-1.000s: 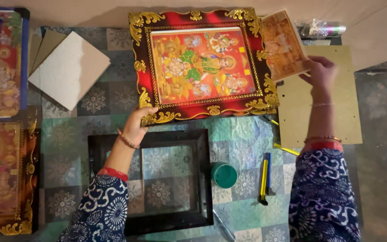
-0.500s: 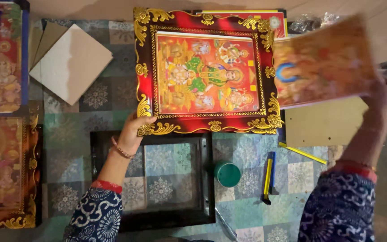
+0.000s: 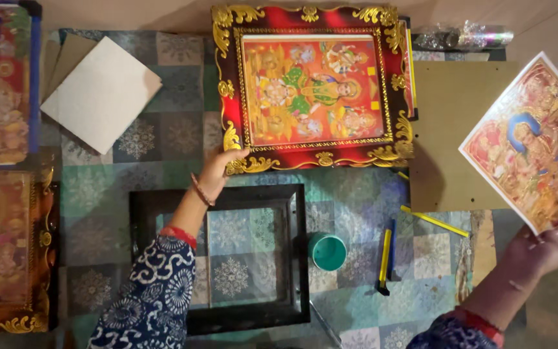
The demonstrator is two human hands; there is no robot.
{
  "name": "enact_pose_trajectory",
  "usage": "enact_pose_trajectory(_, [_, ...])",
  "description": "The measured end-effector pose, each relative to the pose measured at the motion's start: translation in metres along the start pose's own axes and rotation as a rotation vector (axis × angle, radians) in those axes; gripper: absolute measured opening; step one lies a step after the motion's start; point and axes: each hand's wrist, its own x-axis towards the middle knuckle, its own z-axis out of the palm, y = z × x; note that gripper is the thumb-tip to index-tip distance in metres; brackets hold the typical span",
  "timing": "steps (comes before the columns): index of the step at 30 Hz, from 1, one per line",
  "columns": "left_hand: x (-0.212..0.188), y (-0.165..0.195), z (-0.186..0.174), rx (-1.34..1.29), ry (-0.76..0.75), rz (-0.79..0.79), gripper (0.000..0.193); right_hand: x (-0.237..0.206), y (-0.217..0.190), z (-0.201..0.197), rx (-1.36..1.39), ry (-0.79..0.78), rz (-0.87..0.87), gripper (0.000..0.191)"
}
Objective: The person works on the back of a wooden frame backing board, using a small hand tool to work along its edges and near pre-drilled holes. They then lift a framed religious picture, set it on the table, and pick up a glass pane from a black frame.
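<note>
My left hand grips the lower left corner of a red and gold ornate picture frame that holds a colourful figure picture and lies at the top middle of the patterned mat. At the far right my right hand holds a loose colourful print by its lower edge, lifted off the floor and tilted. Under my left forearm lies an empty black frame.
A brown backing board lies right of the ornate frame. A teal cup, a yellow and blue cutter and a yellow strip rest on the mat. White board upper left; framed pictures along the left edge.
My right hand has carried the loose print from the ornate frame's top right corner out to the right and lower. My left hand stays on the frame's corner.
</note>
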Motion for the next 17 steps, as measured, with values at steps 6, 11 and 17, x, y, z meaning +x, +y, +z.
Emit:
enact_pose_trajectory(6, [0.021, 0.001, -0.014, 0.256, 0.043, -0.024, 0.042, -0.076, 0.009, -0.027, -0.069, -0.109, 0.047, 0.035])
enact_pose_trajectory(11, [0.016, 0.008, -0.016, 0.236, 0.105, -0.220, 0.054, -0.161, 0.025, -0.013, -0.162, -0.198, 0.110, 0.025])
enact_pose_trajectory(17, [-0.046, -0.042, -0.072, 0.256, 0.166, 0.211, 0.074, -0.291, 0.057, 0.055, -0.208, -0.285, 0.361, 0.023])
